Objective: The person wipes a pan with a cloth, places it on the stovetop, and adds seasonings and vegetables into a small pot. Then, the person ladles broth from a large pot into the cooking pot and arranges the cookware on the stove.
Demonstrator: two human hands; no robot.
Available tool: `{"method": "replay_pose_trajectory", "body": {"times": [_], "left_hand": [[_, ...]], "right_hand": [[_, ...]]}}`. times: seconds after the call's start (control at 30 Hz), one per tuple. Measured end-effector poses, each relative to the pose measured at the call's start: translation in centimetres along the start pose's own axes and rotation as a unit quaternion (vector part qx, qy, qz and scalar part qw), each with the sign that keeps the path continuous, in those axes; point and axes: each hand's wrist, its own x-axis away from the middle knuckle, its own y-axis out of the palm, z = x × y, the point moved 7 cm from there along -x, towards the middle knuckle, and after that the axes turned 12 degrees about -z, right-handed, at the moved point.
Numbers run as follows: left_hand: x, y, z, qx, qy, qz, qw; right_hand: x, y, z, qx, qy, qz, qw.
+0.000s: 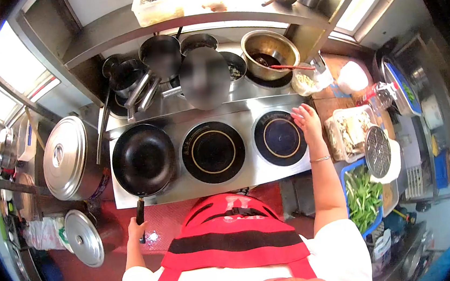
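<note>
My left hand [136, 228] is wrapped round the black handle of a wok-like frying pan [143, 158], which sits on the left end of the steel stove. Nothing shows inside the pan. At the stove's right end, my right hand [307, 120] is raised with its fingers apart and holds nothing. It is beside the right round hob [280, 138]. Just beyond the fingers stands a small bowl of pale pieces [304, 84]. A large metal bowl [252, 41] with dark contents and a red-handled utensil [288, 67] stands behind.
Several dark pots and pans [160, 54] crowd the back row. Large lidded pots [65, 158] stand at the left. To the right are a container of pale food [351, 128], a blue basket of green vegetables [362, 195] and a clear bottle [380, 94]. A steel shelf [202, 20] runs overhead.
</note>
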Motion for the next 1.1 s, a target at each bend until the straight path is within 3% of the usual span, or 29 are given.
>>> {"method": "replay_pose_trajectory", "body": {"times": [0.03,0.1,0.17,0.23,0.4,0.63,0.77,1.0,1.1], "left_hand": [[0.5,0.3,1.9,0.004,-0.007,0.005,1.000],[2.4,-1.3,8.9,-0.164,0.061,0.220,0.960],[3.8,-1.9,17.0,-0.117,0.168,0.258,0.944],[4.9,-1.3,24.6,-0.099,0.274,0.244,0.925],[4.8,1.9,34.1,-0.091,0.334,0.160,0.924],[3.2,0.4,45.8,-0.061,0.456,0.190,0.867],[0.0,-0.9,51.6,-0.057,0.460,0.222,0.858],[-5.5,-0.4,57.5,-0.173,0.391,0.294,0.855],[-7.3,-0.6,58.4,-0.238,0.360,0.337,0.837]], "right_hand": [[-1.3,-0.9,-0.7,-0.002,0.001,-0.001,1.000],[-3.8,-2.9,-1.6,0.004,0.003,-0.023,1.000],[-5.9,-4.5,-2.2,-0.005,0.004,-0.036,0.999],[-7.3,-5.0,-3.2,-0.005,0.009,-0.042,0.999],[-11.0,-6.2,-3.3,-0.031,0.007,-0.045,0.998],[-15.8,-6.2,-3.4,-0.032,0.003,-0.005,0.999],[-18.8,-5.3,-3.3,-0.016,0.008,-0.004,1.000],[-21.5,-3.4,-5.9,0.078,-0.170,-0.016,0.982],[-22.2,-2.2,-7.7,0.248,-0.234,0.001,0.940]]}}
